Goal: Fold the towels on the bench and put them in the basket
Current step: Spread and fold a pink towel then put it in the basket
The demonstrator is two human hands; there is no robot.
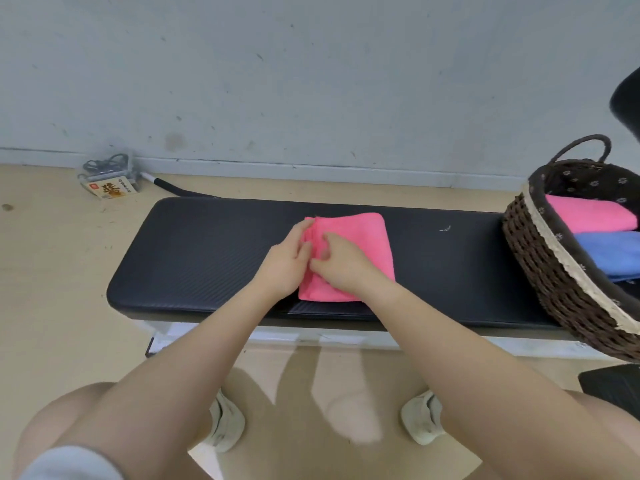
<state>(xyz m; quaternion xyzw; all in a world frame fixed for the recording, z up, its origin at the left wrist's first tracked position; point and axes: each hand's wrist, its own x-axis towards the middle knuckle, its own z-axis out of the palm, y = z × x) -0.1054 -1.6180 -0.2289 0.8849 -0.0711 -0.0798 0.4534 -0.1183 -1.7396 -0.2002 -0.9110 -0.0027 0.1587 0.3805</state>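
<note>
Your arms were bare from the wrists up past the elbows, and your left hand [284, 268] and right hand [341, 264] wore no rings, watch or gloves. A pale grey-white short sleeve [74, 462] covered your left upper arm. Your knees were bare too. On your feet you wore off-white chunky trainers, left [225, 422] and right [423, 418], with darker openings

Three towels total: one pink towel [360, 244] on the surface [207, 258], one pink folded towel [588, 216] and one blue towel [609, 254] in one basket [540, 258]; two hands, two shoes.
</note>
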